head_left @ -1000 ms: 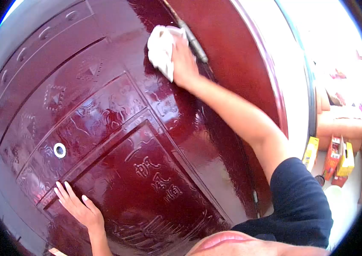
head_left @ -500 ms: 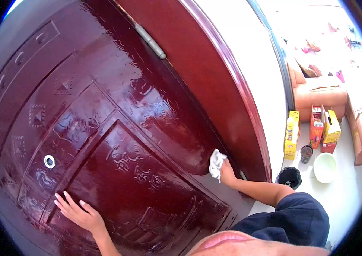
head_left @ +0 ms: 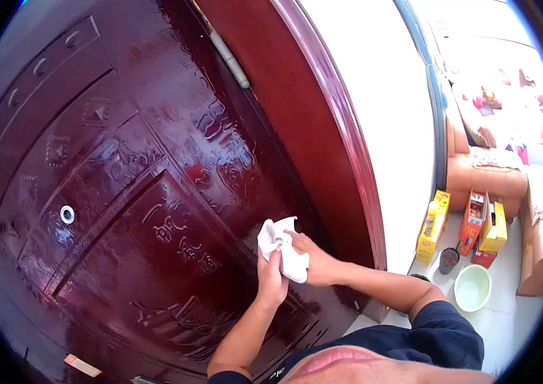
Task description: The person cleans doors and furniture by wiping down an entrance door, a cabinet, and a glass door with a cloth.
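Observation:
A white cloth (head_left: 292, 261) is bunched between my two hands, in front of the lower right part of a dark red embossed door (head_left: 124, 256). My left hand (head_left: 272, 280) grips it from the left, with the thumb up against the fabric. From the right, my right hand (head_left: 315, 261) is closed on the same cloth, and its fingertips are partly hidden behind it. The door's surface looks shiny, with raised characters and patterns. A round peephole (head_left: 67, 214) sits on its left half.
A red door frame (head_left: 323, 128) with a metal hinge (head_left: 229, 59) runs along the right. Beyond it, a pale green basin (head_left: 473, 288), a dark cup (head_left: 449, 260), a yellow box (head_left: 433, 227) and other cartons stand on the tiled floor by an orange-brown sofa (head_left: 486, 181).
My left hand has come off the door and moved right to take hold of the cloth. The right hand has brought the cloth leftward, and the view has shifted.

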Demonstrator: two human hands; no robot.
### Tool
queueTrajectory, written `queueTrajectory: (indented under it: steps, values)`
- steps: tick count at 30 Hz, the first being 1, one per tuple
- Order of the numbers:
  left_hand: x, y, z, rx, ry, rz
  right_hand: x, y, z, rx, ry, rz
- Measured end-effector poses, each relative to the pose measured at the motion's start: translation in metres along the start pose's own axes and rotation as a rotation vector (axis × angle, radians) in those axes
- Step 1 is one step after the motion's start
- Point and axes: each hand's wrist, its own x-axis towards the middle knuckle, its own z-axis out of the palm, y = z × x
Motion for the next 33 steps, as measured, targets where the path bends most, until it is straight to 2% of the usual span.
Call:
queueTrajectory:
  steps: [1, 2, 5, 6, 7, 9, 10, 11, 12, 13, 14, 15, 18, 20, 25, 29, 33]
  values:
    - [0.009, 0.007, 0.01, -0.036, 0.028, 0.004, 0.001, 0.002, -0.016, -0.038, -0.045, -0.019]
    - [0.023, 0.019, 0.017, -0.083, -0.03, 0.068, 0.002, 0.002, -0.039, -0.126, -0.044, -0.033]
    - [0.075, 0.064, 0.048, -0.025, 0.077, 0.527, 0.002, -0.018, -0.104, -0.456, 0.26, 0.004]
    - [0.1, 0.066, 0.046, 0.139, 0.078, 0.647, 0.0, -0.011, -0.119, -0.62, 0.395, 0.013]
    - [0.106, 0.075, 0.073, 0.192, 0.025, 0.673, 0.0, 0.001, -0.133, -0.698, 0.49, -0.007]
    - [0.148, 0.061, 0.098, 0.626, -0.062, 0.87, 0.003, 0.024, -0.156, -0.9, 0.491, 0.08]
    - [0.168, 0.045, 0.116, 0.559, -0.191, 0.86, 0.006, 0.036, -0.162, -0.873, 0.453, 0.096]
    - [0.179, 0.037, 0.136, 0.562, -0.268, 0.743, 0.007, 0.049, -0.166, -0.848, 0.414, 0.114]
    - [0.193, 0.033, 0.16, 0.716, -0.148, 0.898, 0.008, 0.065, -0.167, -0.824, 0.378, 0.132]
    - [0.201, 0.044, 0.175, 0.802, -0.083, 1.047, 0.009, 0.083, -0.163, -0.746, 0.395, 0.057]
    - [0.22, 0.064, 0.189, 0.581, -0.171, 1.086, 0.008, 0.093, -0.161, -0.691, 0.426, -0.008]
    - [0.241, 0.097, 0.203, 0.528, -0.19, 1.133, 0.01, 0.099, -0.158, -0.631, 0.453, -0.07]
    - [0.287, 0.209, 0.247, 0.512, -0.106, 1.273, 0.007, 0.101, -0.158, -0.641, 0.434, -0.04]
    - [0.326, 0.287, 0.269, 0.503, -0.112, 1.287, 0.008, 0.1, -0.16, -0.639, 0.42, -0.063]
    - [0.405, 0.444, 0.299, 0.44, -0.172, 1.116, 0.007, 0.106, -0.161, -0.625, 0.422, -0.107]
    - [0.421, 0.489, 0.309, 0.371, -0.144, 1.012, 0.007, 0.11, -0.164, -0.63, 0.443, -0.156]
    - [0.423, 0.488, 0.304, 0.375, -0.1, 0.995, 0.009, 0.111, -0.163, -0.596, 0.463, -0.176]
